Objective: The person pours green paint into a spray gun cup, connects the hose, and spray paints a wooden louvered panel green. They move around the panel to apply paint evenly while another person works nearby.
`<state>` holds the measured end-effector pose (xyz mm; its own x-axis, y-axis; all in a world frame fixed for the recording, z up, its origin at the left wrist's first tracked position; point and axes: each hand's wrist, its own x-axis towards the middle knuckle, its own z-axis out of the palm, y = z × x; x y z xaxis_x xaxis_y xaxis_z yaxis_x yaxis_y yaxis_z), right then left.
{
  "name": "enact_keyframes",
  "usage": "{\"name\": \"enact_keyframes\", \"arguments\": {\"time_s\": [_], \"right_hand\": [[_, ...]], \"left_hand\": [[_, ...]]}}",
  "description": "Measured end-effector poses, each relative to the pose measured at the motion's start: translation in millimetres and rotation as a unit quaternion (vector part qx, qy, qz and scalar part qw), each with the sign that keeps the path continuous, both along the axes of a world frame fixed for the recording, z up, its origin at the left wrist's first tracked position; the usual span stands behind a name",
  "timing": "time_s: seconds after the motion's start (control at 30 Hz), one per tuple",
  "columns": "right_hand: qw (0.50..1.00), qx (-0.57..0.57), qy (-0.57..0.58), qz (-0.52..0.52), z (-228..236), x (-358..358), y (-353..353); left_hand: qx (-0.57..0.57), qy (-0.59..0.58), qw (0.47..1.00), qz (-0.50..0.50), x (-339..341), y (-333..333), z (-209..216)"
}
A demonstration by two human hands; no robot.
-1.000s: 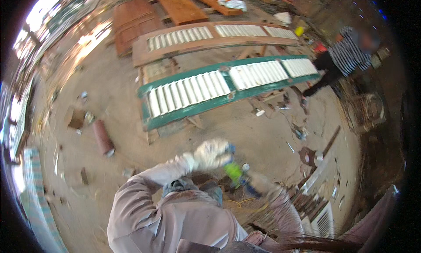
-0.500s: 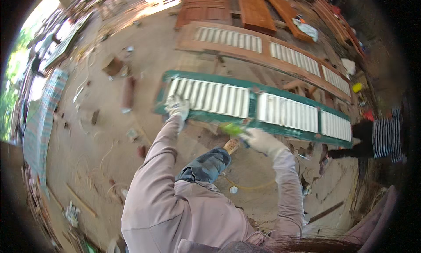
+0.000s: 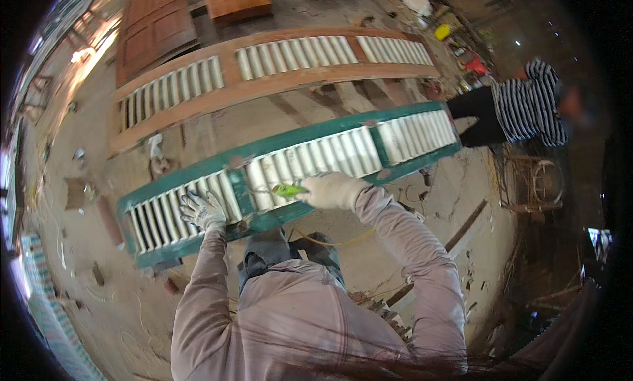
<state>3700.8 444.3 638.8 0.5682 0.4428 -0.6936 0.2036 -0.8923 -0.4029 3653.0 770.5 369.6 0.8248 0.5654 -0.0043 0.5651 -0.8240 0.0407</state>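
A louvered shutter panel [image 3: 237, 160] with a green frame and white slats lies across in front of me. My gloved left hand [image 3: 203, 213] rests flat, fingers spread, on the slats of its left section. In my gloved right hand [image 3: 333, 191] is a small bright green tool [image 3: 287, 191], held over the slats of the middle section near the frame's near edge. A thin tip seems to stick out of the tool to the left; its exact kind is too small to make out.
Beyond lies a second louvered panel [image 3: 293, 76] with a bare wood frame. Wooden door panels [image 3: 155, 28] are behind it. A person in a striped top [image 3: 527, 107] is at the right end of the green panel. A chair-like frame [image 3: 533, 183] stands at the right.
My view has swung to the right, and the panels now slant the other way. My right hand has moved with the green tool from the near edge to over the middle slats.
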Motion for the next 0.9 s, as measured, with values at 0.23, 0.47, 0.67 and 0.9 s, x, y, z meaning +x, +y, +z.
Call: {"name": "enact_keyframes", "arguments": {"time_s": [0.23, 0.47, 0.67, 0.9], "right_hand": [[0.997, -0.045, -0.014, -0.066, 11.7, 40.3, -184.7], [0.998, -0.019, -0.039, -0.037, 7.7, 86.3, -377.8], [0.982, -0.052, 0.026, -0.179, 33.0, 162.7, -565.1], [0.942, -0.237, 0.039, -0.233, 20.4, 174.9, -745.9]], "left_hand": [[-0.081, 0.048, 0.921, -0.378, 42.9, -235.4, 30.4], [-0.137, -0.025, 0.891, -0.431, 81.0, -421.7, 39.3], [-0.146, 0.097, 0.861, -0.477, 89.8, -563.8, 63.6], [-0.074, 0.166, 0.833, -0.523, 71.3, -588.1, 47.6]]}}
